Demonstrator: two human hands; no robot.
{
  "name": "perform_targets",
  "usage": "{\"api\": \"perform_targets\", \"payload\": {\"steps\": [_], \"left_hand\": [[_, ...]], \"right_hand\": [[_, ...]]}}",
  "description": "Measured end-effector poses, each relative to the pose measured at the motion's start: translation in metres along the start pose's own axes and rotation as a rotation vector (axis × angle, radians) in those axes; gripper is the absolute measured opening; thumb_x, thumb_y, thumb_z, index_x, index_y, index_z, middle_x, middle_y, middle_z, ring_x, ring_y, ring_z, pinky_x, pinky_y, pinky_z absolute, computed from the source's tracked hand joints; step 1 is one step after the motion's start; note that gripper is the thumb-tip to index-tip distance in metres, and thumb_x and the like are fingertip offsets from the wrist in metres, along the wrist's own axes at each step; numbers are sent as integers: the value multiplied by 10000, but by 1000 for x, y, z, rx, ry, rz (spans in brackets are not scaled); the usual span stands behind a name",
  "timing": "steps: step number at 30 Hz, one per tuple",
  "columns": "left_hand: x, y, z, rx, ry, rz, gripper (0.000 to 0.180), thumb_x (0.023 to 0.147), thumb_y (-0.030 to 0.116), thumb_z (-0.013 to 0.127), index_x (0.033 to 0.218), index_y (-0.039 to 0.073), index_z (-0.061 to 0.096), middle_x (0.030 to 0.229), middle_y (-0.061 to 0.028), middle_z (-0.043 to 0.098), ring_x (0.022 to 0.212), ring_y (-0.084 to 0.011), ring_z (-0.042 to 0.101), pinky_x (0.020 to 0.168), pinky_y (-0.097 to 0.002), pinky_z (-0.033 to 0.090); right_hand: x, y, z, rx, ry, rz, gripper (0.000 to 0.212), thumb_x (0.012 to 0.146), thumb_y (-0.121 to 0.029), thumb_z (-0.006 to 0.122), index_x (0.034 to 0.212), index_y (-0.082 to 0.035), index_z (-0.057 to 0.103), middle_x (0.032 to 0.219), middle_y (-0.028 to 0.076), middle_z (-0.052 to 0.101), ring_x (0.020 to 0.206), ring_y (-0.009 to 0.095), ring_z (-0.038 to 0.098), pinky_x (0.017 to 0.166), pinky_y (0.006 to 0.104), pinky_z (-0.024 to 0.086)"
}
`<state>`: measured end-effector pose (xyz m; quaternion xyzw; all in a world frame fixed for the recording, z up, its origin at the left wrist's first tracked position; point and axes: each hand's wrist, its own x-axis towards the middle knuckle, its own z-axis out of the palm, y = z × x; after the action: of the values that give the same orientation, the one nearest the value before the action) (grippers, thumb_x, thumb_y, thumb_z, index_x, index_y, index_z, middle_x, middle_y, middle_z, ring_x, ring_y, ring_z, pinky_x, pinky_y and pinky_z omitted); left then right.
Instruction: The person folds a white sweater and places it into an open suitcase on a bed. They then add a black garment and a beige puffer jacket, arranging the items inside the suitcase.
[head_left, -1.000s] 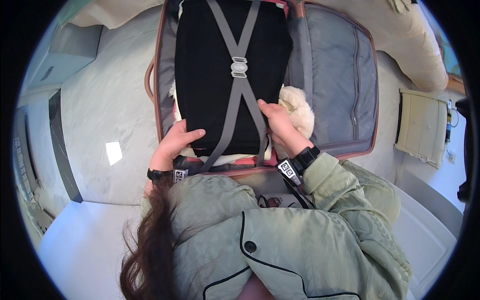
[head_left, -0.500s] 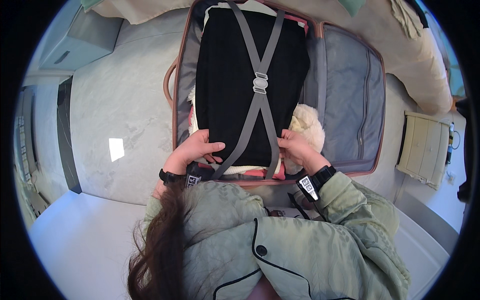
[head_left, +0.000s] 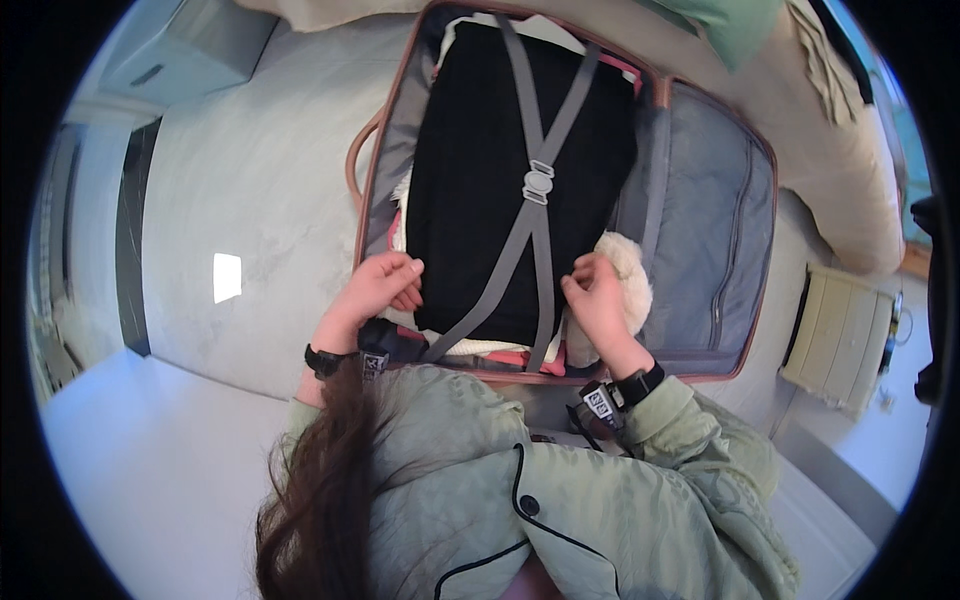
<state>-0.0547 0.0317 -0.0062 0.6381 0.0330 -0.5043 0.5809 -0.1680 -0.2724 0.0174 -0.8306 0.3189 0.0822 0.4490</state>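
An open suitcase (head_left: 400,60) lies in front of me, its left half packed. Folded black cloth (head_left: 480,150) covers the pile, held under crossed grey straps (head_left: 563,115) that meet at a pale oval buckle (head_left: 538,183). My left hand (head_left: 382,288) is at the black cloth's lower left edge, its fingers curled in. Across from it, my right hand (head_left: 598,300) is bent in a loose pinch by the right edge, beside a fluffy cream item (head_left: 626,268). What either hand pinches, if anything, is hidden. White and pink fabric (head_left: 510,355) shows beneath the black cloth.
The suitcase's right half (head_left: 700,220) lies flat with a zipped grey lining. A brown handle (head_left: 358,160) sticks out on the left over the pale floor (head_left: 250,180). Cream bedding (head_left: 850,190) hangs at the far right, above a small cream cabinet (head_left: 838,340). A grey-blue cabinet (head_left: 190,60) stands far left.
Both hands have drawn away from the black cloth's lower corners toward its sides. My left thumb no longer lies over the cloth. My right hand has come away from the strap. The view has shifted slightly.
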Motion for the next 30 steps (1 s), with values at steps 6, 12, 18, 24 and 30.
{"api": "perform_targets", "payload": {"steps": [6,12,18,24,30], "left_hand": [[-11,-6,0,21,115,22,280,873,173,637,1065,13,510,846,-24,590,746,-120,583,627,-260,500],[-11,5,3,25,-236,237,354,829,49,646,1150,-9,508,976,-23,546,923,-88,530,803,-244,441],[-22,10,-8,140,-529,583,630,864,167,648,1435,73,400,1288,-65,499,1194,-158,447,988,-313,387],[-4,-13,-16,-179,145,498,522,898,140,586,1382,19,435,1272,-122,553,1216,-207,491,1030,-337,384],[14,-17,-15,204,233,306,586,848,163,624,1381,24,428,1292,-176,537,1200,-262,516,1020,-330,389]], "right_hand": [[-6,-82,29,-198,-134,-893,417,693,31,607,1103,-24,555,1109,160,562,1067,362,529,913,441,435],[15,-136,70,-708,-323,-1257,482,739,-17,577,1200,-156,576,1438,75,418,1379,323,326,1119,521,259],[53,-156,30,-1057,-554,-1429,177,667,-43,618,837,-81,590,986,66,604,1224,262,484,1136,489,265],[47,-117,-38,-1078,-312,-1184,307,616,20,589,910,-66,578,885,79,587,985,271,564,1109,478,310],[42,-91,-48,-988,-292,-1088,324,660,30,556,970,-51,602,1018,111,615,1056,293,562,1059,466,366]]}}
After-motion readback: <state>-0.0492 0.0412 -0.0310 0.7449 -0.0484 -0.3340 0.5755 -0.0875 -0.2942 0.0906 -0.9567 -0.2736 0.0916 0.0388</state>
